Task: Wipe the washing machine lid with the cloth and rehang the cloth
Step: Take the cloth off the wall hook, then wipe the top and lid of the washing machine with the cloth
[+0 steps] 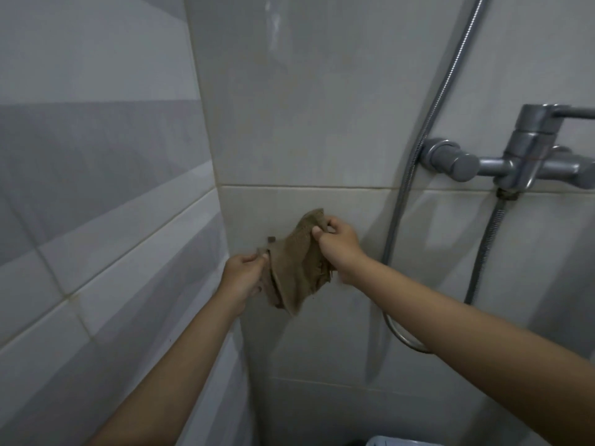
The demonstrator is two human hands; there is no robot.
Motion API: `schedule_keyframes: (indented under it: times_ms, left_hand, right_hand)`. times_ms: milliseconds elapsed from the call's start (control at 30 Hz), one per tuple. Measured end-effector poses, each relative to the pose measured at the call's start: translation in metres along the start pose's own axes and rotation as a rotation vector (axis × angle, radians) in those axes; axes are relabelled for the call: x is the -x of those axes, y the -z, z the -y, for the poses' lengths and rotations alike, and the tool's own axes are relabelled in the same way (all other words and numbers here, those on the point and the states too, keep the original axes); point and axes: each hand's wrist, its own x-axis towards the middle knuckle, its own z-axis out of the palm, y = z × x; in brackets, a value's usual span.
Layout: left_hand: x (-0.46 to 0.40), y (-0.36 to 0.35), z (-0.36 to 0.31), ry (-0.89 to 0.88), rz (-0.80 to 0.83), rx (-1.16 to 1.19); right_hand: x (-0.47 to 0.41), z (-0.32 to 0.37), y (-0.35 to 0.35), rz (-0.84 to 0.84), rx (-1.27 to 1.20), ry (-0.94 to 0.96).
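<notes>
right hand (pixel 338 249) pinches top of cloth (pixel 299 265) | left hand (pixel 243 278) pinches its side | cloth soft, light, floppy | hold 2 corners

Brown cloth (pixel 299 265) held up against the tiled wall

Crumpled, coarse-knit, stretched between both hands; its lower end hangs below them, perhaps frayed.

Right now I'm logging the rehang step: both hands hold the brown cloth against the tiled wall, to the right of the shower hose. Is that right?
Not quite. In the head view, the left hand and right hand do hold the brown cloth at the tiled wall, but it is to the left of the shower hose, not the right.
</notes>
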Motion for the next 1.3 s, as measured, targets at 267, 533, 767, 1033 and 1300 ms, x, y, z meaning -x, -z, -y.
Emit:
schedule_keyframes:
  times_ms: [267, 533, 767, 1033, 1300]
  left_hand:
    - [0.043, -0.055, 0.011, 0.535, 0.483, 0.238]
    - [0.078, -0.116, 0.021, 0.607, 0.652, 0.766]
    - [0.110, -0.178, 0.025, 0.513, 0.616, 0.785]
    - [0.145, -0.243, 0.025, 0.447, 0.601, 0.587]
    - [0.170, -0.293, 0.039, 0.327, 0.502, 0.316]
  right_hand:
    - [0.035, -0.019, 0.041, 0.024, 0.173, -0.016]
    - [0.065, -0.048, 0.090, 0.009, 0.171, -0.049]
    - [0.089, -0.069, 0.160, -0.149, 0.482, 0.197]
    - [0.106, -0.102, 0.242, -0.229, 0.358, -0.064]
    - [0.124, -0.136, 0.304, 0.099, -0.020, -0.289]
